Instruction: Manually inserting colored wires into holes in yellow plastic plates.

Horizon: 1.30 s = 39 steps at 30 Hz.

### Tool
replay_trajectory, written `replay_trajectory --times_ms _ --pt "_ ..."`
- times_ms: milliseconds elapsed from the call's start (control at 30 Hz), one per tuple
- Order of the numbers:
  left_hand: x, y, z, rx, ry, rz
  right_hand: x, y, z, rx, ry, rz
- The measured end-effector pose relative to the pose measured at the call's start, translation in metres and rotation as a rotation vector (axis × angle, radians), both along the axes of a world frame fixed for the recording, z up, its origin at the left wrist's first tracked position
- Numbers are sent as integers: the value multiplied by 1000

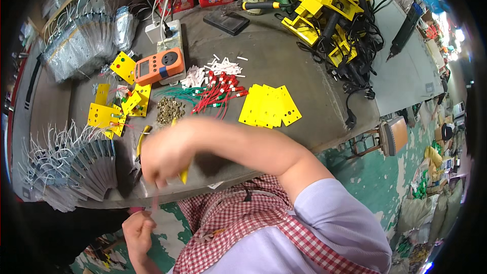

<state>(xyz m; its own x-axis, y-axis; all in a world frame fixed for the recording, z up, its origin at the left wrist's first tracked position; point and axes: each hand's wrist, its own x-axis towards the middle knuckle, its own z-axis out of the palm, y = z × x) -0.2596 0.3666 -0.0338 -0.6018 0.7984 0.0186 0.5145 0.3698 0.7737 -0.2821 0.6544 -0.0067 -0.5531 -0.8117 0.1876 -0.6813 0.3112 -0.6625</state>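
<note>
My right arm reaches across the front of the workbench, and my right hand [165, 155], blurred by motion, is closed with its fingertips pinched downward. A faint pinkish streak hangs below them; I cannot make out what it is. Below the bench edge, my left hand [138, 232] is closed, thumb on top; its contents are hidden. Beside the right hand lies a yellow-handled tool [142, 139], and a yellow strip [184, 173] shows partly from under that hand. Just beyond are small brass-coloured parts [170, 110], red wired pieces [219, 91], green wires [182, 93] and yellow plates [269, 106].
White tubes [223, 66] lie near an orange meter [159, 66]. Yellow plates with parts fitted [109, 114] and bundled grey wired pieces [81, 167] stand left. Yellow brackets with black cables [335, 20] are piled back right. A soldering iron [261, 5] lies behind; a stool [391, 136] stands right.
</note>
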Motion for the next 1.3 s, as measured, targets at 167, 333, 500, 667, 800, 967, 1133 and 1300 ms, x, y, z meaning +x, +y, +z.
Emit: replay_trajectory --times_ms 167,333,500,667,800,967,1133,1300 --pt "8 9 -10 -432 -362 12 -55 19 15 -423 769 -697" --pt "6 33 -9 -528 -331 -243 26 65 -9 -236 257 -950" --pt "2 56 -7 -630 -298 -193 181 117 -79 288 127 -1679" --pt "15 139 -8 5 -64 -393 234 125 -104 457 414 -1707" --pt "37 194 1 293 379 -212 194 90 -43 260 476 -1368" --pt "7 165 -21 37 486 -99 135 59 -40 -332 46 -1148" --pt "4 118 -35 231 -682 347 58 51 -73 201 245 -1171" --pt "0 112 -46 550 -1143 438 50 40 -87 319 355 -1250"
